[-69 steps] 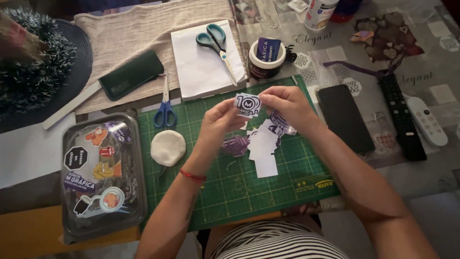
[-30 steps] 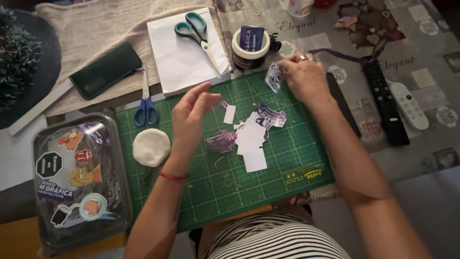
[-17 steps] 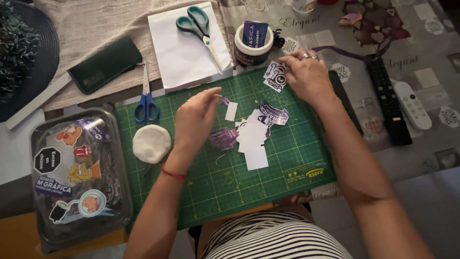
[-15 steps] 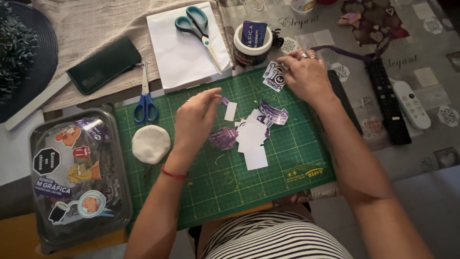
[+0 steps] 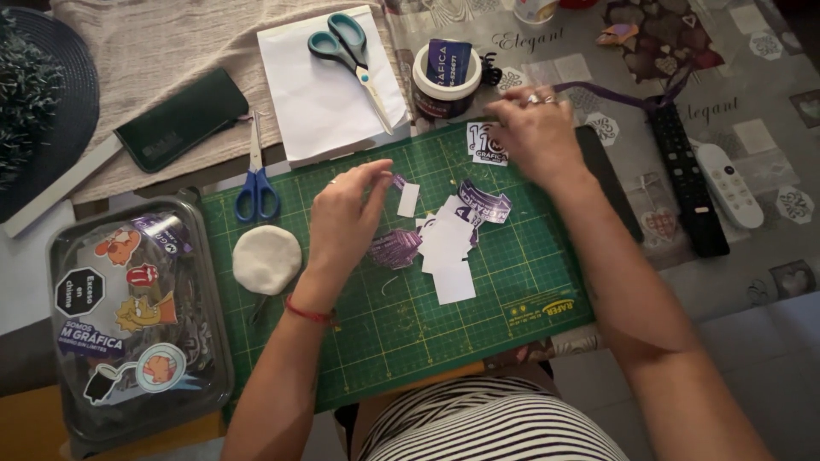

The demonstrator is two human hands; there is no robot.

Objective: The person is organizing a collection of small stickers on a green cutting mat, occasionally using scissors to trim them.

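At the far left a clear plastic box (image 5: 137,316) covered in stickers is sitting beside the green cutting mat (image 5: 367,333); a white round pad (image 5: 266,259) and blue-handled scissors (image 5: 256,175) are lying at the mat's left edge; the left hand (image 5: 342,224) is hovering mid-mat, fingertips pinched loosely around a tiny purple scrap (image 5: 398,181), with a small white backing slip (image 5: 408,200) just beside it; a heap of purple stickers and white backings (image 5: 448,239) is lying between the 2 hands; the right hand (image 5: 536,137) is pressing flat, fingers spread, gripping nothing, on a black-and-white sticker (image 5: 483,143) at the mat's top edge, near a tape roll (image 5: 446,81); as a judgement, the peeled scrap could be clinging to a fingertip or curling onto itself, and a sliding palm could be creasing the sticker underneath.
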